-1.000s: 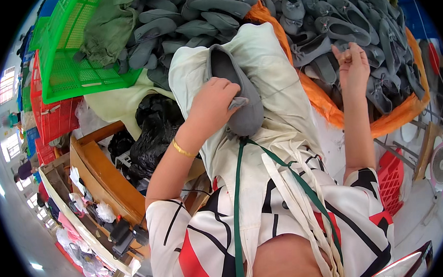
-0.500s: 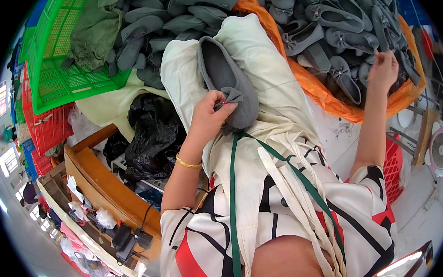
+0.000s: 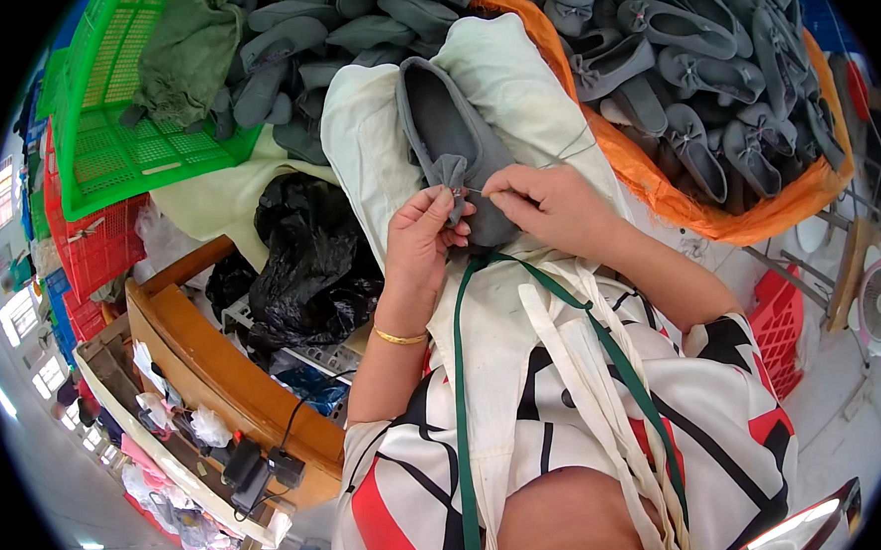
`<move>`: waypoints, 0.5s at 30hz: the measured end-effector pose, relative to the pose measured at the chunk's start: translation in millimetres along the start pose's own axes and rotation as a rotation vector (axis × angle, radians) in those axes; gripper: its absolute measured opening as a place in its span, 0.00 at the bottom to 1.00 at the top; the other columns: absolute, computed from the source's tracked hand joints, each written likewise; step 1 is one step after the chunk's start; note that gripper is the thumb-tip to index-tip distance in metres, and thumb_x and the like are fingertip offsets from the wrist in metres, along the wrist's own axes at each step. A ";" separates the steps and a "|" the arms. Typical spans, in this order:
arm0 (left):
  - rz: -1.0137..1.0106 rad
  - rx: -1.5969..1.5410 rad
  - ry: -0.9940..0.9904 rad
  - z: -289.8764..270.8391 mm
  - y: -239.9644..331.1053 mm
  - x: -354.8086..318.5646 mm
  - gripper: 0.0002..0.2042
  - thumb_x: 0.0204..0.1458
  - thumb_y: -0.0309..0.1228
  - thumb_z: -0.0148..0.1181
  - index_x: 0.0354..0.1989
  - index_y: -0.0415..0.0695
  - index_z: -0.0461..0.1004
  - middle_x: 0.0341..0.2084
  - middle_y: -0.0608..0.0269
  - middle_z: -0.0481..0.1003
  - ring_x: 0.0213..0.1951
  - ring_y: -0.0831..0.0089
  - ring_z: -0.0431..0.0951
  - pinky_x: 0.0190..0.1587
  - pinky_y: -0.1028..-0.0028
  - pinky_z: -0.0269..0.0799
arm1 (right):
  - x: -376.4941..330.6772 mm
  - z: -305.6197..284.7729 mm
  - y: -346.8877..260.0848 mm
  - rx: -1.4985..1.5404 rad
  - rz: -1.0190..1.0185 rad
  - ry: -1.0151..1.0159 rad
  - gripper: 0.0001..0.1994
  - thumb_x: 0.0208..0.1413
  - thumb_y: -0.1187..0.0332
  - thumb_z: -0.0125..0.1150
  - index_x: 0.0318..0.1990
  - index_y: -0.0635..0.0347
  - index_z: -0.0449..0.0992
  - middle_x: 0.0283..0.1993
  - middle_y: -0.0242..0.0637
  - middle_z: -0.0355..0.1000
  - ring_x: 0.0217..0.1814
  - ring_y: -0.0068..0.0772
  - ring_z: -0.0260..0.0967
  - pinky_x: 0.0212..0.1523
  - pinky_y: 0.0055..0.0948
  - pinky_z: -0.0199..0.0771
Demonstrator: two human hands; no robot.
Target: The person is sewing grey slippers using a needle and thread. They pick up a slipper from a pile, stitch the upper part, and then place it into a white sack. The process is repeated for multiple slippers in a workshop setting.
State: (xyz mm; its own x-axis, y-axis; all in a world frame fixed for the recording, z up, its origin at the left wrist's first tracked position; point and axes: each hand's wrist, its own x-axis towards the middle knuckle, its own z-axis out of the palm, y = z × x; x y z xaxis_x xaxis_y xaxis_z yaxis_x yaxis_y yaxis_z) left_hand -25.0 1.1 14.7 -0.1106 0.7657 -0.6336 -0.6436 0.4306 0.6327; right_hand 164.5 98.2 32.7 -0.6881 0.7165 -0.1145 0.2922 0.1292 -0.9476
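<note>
A grey slip-on shoe (image 3: 442, 116) lies on my lap, toe toward me, over the pale cloth of my apron. My left hand (image 3: 423, 231) pinches the small grey fabric bow (image 3: 451, 175) at the shoe's front. Just right of the bow, my right hand (image 3: 551, 204) has thumb and forefinger pressed together on a thin needle (image 3: 473, 191), which points at the bow. A dark thread (image 3: 575, 150) stretches out above my right knuckles. The needle's tip is too small to make out.
An orange sack (image 3: 757, 227) full of grey bow-trimmed shoes stands at the far right. More grey shoes (image 3: 289, 44) are heaped ahead, beside a green plastic crate (image 3: 70, 145). On the left are a black plastic bag (image 3: 305, 262) and a wooden drawer (image 3: 216, 356).
My right hand has come back from beside the orange sack to the shoe's toe. My left hand has tilted, its fingers now holding the bow upright.
</note>
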 end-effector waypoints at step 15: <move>-0.058 -0.033 -0.024 -3.1 -0.9 2.2 0.09 0.63 0.33 0.56 0.42 0.40 0.75 0.32 0.60 0.80 0.27 0.76 0.76 0.30 0.78 0.73 | 4.2 11.7 12.5 -0.080 -0.059 0.023 0.07 0.57 0.70 0.58 0.41 0.59 0.79 0.31 0.45 0.77 0.30 0.47 0.75 0.32 0.35 0.75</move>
State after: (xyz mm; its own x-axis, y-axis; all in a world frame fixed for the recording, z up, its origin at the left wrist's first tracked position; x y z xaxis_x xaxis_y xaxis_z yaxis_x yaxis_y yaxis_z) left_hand -27.0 0.9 11.3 -0.0542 0.7511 -0.6579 -0.6735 0.4590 0.5795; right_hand 157.5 94.8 16.9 -0.6904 0.7217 -0.0511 0.3040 0.2253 -0.9257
